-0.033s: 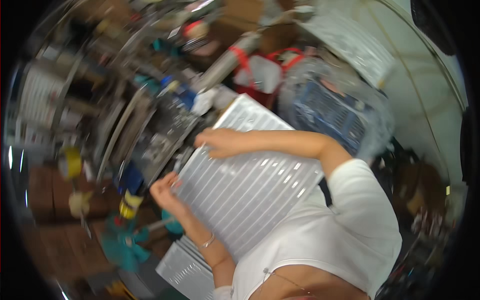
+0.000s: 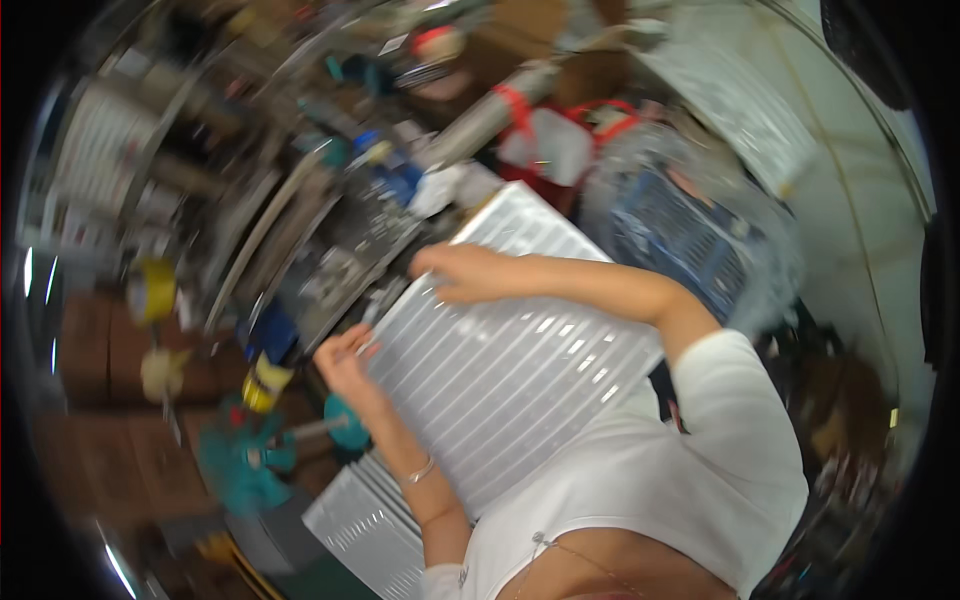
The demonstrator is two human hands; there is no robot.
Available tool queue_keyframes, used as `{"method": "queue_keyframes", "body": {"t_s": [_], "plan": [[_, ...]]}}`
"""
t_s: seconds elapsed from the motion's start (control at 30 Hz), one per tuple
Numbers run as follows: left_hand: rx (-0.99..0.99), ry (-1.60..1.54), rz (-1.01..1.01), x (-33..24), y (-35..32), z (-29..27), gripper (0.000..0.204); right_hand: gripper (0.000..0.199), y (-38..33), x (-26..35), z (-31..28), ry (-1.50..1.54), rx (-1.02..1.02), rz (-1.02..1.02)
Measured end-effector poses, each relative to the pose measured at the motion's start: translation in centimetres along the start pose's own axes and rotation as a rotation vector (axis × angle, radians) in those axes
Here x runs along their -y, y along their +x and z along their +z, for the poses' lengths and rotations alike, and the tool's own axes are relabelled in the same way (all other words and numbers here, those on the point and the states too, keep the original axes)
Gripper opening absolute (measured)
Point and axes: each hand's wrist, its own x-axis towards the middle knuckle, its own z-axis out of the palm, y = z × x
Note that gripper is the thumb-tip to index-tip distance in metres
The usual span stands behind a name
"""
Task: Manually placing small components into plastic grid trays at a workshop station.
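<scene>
A white ribbed plastic tray lies slanted across my lap, its grooves running in parallel rows. At its left edge my left hand is closed, with the fingers curled and the fingertips near the rim. A tiny pale bit shows at those fingertips, too blurred to name. My right hand reaches over the upper left part of the tray. Its fingers are bent and pressed together close to the rim; whatever they hold is hidden. Beside my left forearm stands a stack of similar white trays.
A cluttered metal workbench with small parts adjoins the tray's far left side. A teal fan stands at the left. A blue crate in clear plastic sits at the right, near a red bag. Brown cartons line the far left.
The whole scene has shifted slightly right in the picture as the view moved. Both hands stay near the same parts of the tray's edge.
</scene>
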Motion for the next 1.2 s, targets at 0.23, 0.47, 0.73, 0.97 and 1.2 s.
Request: {"method": "queue_keyframes", "body": {"t_s": [0.23,0.47,0.73,0.97,1.2], "plan": [[0.008,0.619,0.158,-1.6,0.5,1.4,0.038,0.022,0.1,1.5,-2.6,0.139,-0.005,0.175],[-0.115,1.130,0.395,-2.8,6.4,2.3,0.040,0.028,2.9,3.7,-2.9,0.089,-0.165,0.153],[-0.041,1.142,0.587,-1.8,10.8,4.0,0.023,0.026,9.4,4.1,-1.6,-0.071,-0.396,-0.013],[0.023,0.855,0.382,-2.7,2.7,3.7,0.027,0.017,13.9,2.8,2.0,-0.613,-0.478,-0.222],[0.151,0.751,0.432,-1.2,0.5,4.7,0.032,0.031,12.2,1.8,1.1,-0.518,-0.459,-0.158]]}}
